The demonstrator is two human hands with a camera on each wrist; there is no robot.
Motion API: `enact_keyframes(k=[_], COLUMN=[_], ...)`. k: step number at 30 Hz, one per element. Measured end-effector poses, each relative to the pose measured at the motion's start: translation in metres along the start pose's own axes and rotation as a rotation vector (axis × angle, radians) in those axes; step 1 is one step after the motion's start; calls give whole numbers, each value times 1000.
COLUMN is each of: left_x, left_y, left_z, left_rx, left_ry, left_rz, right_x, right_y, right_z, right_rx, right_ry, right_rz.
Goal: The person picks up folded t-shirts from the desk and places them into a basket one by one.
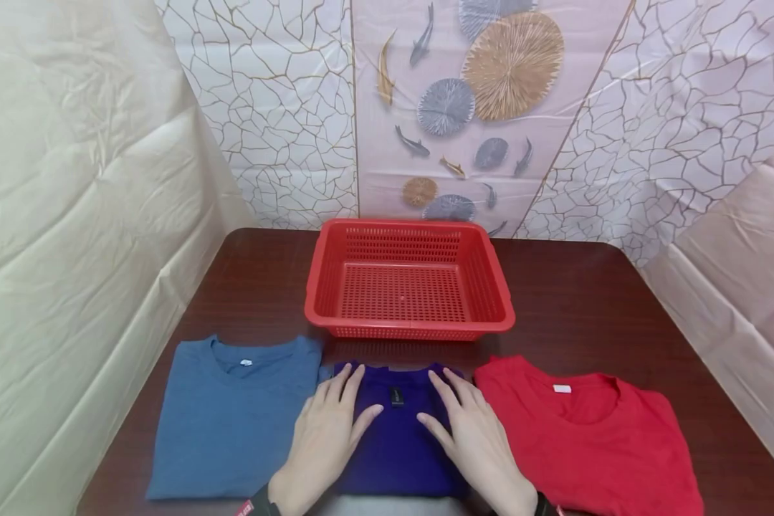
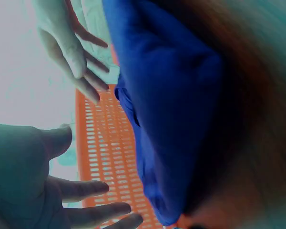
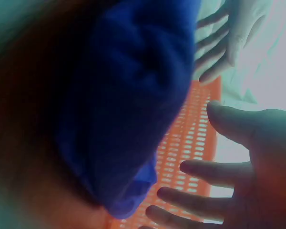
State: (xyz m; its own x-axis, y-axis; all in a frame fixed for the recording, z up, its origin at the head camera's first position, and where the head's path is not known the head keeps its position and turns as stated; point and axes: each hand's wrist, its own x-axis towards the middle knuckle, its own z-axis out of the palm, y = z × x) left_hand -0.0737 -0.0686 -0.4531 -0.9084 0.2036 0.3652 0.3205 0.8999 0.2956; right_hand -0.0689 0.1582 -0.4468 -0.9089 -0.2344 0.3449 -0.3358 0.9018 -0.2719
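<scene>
A folded dark blue-purple T-shirt (image 1: 396, 451) lies at the table's near edge, its black neck label facing up. Over its left side is my left hand (image 1: 325, 437), fingers spread and nearly straight. My right hand (image 1: 471, 437) is spread in the same way over its right side. In the left wrist view a gap shows between the left hand (image 2: 33, 176) and the shirt (image 2: 167, 90). The right wrist view likewise shows the right hand (image 3: 257, 171) apart from the shirt (image 3: 133, 95). Neither hand holds anything.
Behind the purple shirt stands a red plastic basket (image 1: 410, 331) with nothing in it. A folded blue T-shirt (image 1: 232, 423) lies to the left, and a folded red T-shirt (image 1: 593, 444) to the right. Patterned sheets surround the dark brown table (image 1: 567, 301).
</scene>
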Motion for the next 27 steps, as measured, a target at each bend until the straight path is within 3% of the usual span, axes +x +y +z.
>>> enact_keyframes(k=[5, 10, 15, 21, 27], left_x=[-2, -3, -4, -1, 7], left_y=[-7, -19, -28, -32, -31], left_z=[-1, -5, -6, 1, 6], left_rx=[28, 92, 68, 44, 5], left_ry=[27, 21, -64, -132, -210], left_rz=[-100, -175, -220, -219, -224], right_x=[-5, -9, -14, -13, -7], right_y=[7, 17, 26, 32, 34], right_z=[2, 0, -1, 2, 5], right_rx=[-13, -8, 0, 64, 125], right_ry=[56, 53, -20, -152, -213], right_rz=[89, 178, 239, 310, 324])
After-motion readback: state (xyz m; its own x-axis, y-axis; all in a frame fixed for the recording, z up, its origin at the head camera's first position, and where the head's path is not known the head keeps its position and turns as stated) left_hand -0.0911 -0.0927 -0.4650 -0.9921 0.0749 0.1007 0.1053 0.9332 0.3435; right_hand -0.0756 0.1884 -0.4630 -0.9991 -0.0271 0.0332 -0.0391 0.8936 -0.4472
